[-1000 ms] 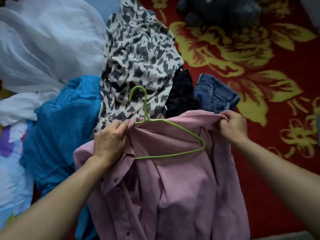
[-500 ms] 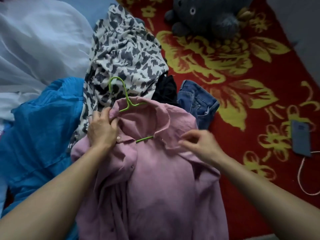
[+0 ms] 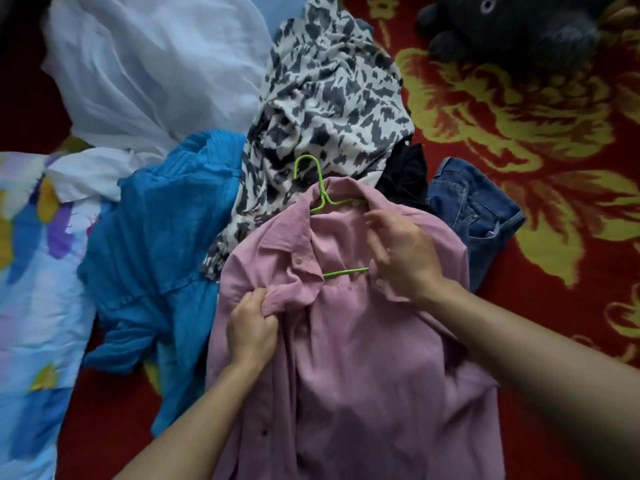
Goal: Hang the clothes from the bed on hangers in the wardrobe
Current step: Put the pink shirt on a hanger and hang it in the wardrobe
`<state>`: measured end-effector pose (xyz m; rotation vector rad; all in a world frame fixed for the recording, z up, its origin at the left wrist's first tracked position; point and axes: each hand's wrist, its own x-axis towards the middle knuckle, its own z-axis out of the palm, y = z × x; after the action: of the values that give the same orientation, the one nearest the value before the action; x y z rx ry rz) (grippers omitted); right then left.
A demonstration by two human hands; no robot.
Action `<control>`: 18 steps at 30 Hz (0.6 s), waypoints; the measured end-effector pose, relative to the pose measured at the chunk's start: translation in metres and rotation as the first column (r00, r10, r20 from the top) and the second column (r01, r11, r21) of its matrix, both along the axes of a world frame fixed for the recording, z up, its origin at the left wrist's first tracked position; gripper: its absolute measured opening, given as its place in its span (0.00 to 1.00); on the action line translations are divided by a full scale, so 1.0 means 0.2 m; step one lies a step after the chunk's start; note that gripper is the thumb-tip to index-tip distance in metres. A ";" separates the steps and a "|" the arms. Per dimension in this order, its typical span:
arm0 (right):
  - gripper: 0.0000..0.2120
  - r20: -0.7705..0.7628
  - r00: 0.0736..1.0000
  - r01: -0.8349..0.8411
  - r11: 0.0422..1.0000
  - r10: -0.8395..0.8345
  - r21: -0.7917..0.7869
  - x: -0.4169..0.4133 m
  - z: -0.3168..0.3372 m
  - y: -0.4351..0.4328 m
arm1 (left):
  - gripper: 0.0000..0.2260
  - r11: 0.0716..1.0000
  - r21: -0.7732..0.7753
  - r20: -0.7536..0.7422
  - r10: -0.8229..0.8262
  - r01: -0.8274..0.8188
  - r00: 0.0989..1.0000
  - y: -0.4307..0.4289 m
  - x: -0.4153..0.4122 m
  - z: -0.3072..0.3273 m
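Quilt (image 3: 31,271): one floral piece is lying at the far left, out of our way.
White cloth (image 3: 145,71): one, waiting.
Blue garment (image 3: 156,244): one, waiting beside the shirt.
Left hand (image 3: 251,329): our grip is pinching the left front edge, apparently pulling it taut to button.
Shirt (image 3: 363,393): one pink shirt is lying on the bed, spread flat over the pile.
Hanger (image 3: 320,194): one green hanger is sitting inside the collar, hook poking out.
Right hand (image 3: 403,256): our grip is closing on the right placket.
Still waiting: one spotted garment (image 3: 329,98), one dark piece (image 3: 407,174), one pair of jeans (image 3: 474,216).
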<state>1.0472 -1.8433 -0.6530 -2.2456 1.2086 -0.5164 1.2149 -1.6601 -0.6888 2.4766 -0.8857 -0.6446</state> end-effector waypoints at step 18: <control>0.11 -0.285 0.949 -0.163 0.983 0.134 -0.082 0.36 0.09 -0.38 | 0.27 0.963 -0.136 0.241 -0.194 0.231 0.951 -0.43 0.27 0.20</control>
<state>1.1186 -1.9197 -0.6349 -2.5403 1.1534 -0.2131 1.2680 -1.7462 -0.6495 2.3559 -1.2543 -0.3444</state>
